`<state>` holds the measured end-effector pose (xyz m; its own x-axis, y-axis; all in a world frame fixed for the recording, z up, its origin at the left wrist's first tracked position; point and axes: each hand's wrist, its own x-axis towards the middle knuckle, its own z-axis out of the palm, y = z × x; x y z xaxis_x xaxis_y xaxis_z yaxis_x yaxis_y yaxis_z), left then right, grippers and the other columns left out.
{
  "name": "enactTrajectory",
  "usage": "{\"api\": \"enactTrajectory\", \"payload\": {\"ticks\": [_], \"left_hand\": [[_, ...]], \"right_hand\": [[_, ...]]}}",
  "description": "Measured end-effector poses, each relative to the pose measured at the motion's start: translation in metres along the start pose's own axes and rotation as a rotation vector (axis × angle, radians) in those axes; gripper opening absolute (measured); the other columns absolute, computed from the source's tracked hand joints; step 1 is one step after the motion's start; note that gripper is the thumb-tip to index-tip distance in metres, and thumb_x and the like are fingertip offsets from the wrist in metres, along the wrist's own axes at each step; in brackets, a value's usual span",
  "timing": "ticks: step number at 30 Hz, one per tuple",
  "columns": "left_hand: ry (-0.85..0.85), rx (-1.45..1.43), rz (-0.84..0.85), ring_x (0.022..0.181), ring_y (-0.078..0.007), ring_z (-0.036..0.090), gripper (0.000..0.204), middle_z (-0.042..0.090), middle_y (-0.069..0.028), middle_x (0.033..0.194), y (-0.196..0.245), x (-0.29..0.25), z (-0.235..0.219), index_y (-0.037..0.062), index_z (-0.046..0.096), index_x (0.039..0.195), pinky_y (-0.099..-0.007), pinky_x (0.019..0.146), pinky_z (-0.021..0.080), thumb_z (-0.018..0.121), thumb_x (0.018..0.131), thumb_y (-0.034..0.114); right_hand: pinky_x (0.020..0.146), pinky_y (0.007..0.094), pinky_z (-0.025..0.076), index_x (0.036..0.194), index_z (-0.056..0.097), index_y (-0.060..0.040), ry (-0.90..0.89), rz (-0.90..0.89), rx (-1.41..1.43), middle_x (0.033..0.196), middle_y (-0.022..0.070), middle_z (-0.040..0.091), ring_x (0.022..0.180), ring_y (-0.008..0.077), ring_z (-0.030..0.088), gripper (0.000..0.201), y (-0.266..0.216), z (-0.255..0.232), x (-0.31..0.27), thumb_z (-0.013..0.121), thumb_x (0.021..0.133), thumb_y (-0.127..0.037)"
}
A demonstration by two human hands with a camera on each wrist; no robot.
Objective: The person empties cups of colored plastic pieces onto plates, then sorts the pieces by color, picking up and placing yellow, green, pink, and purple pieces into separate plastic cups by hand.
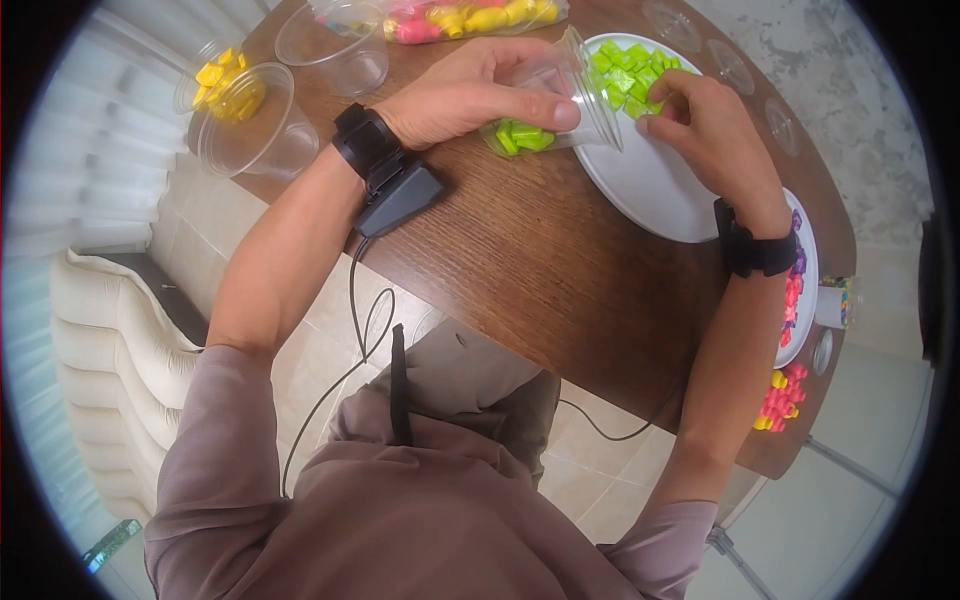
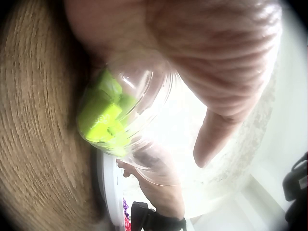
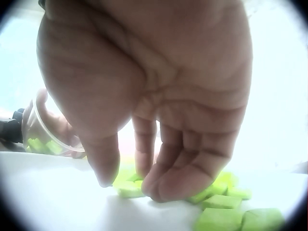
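My left hand (image 1: 490, 95) grips a clear plastic cup (image 1: 600, 95), tilted on its side with its mouth toward the plate. Several bright green wrapped candies (image 2: 103, 113) lie inside the cup, close over the table. At the white plate (image 1: 640, 185), my right hand (image 1: 715, 130) reaches down with bent fingers. Its thumb and fingertips close about a green candy (image 3: 129, 189) at the edge of the pile, low over the plate. More green candies (image 1: 630, 70) are heaped on the far part of the plate.
Clear cups (image 1: 250, 125) stand at the left, one with yellow pieces (image 1: 225, 85). A bag of pink and yellow pieces (image 1: 470, 18) lies at the back. A second white plate (image 1: 805, 300) with purple and red pieces is at the right, near a pink and yellow cluster (image 1: 780, 400).
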<state>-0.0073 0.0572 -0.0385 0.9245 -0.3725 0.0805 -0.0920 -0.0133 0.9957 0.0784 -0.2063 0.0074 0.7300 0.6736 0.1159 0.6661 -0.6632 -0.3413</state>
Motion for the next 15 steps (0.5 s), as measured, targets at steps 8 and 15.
{"api": "enactTrajectory", "payload": {"ticks": [8, 15], "left_hand": [[-0.001, -0.030, 0.013, 0.127, -0.0175, 0.056, 0.072, 0.065, -0.0086, 0.133, 0.0003, -0.0001, 0.0014, 0.0006, 0.052, 0.147, -0.0328, 0.113, 0.041, 0.079, 0.090, 0.034], [0.008, -0.024, 0.007, 0.128, -0.0172, 0.056, 0.072, 0.064, -0.0086, 0.134, -0.0011, -0.0002, 0.0009, 0.0005, 0.052, 0.147, -0.0323, 0.113, 0.041, 0.079, 0.089, 0.033]], "right_hand": [[0.070, 0.0459, 0.048, 0.090, 0.064, 0.0014, -0.025, -0.020, -0.010, 0.077, 0.0177, 0.064, 0.076, 0.0360, 0.063, 0.021, -0.0001, 0.0058, 0.0011, 0.073, 0.081, -0.016], [0.072, 0.0460, 0.048, 0.087, 0.062, 0.0028, -0.043, 0.007, -0.016, 0.080, 0.0194, 0.064, 0.079, 0.0376, 0.063, 0.021, -0.0025, 0.0053, 0.0016, 0.072, 0.081, -0.015]]}}
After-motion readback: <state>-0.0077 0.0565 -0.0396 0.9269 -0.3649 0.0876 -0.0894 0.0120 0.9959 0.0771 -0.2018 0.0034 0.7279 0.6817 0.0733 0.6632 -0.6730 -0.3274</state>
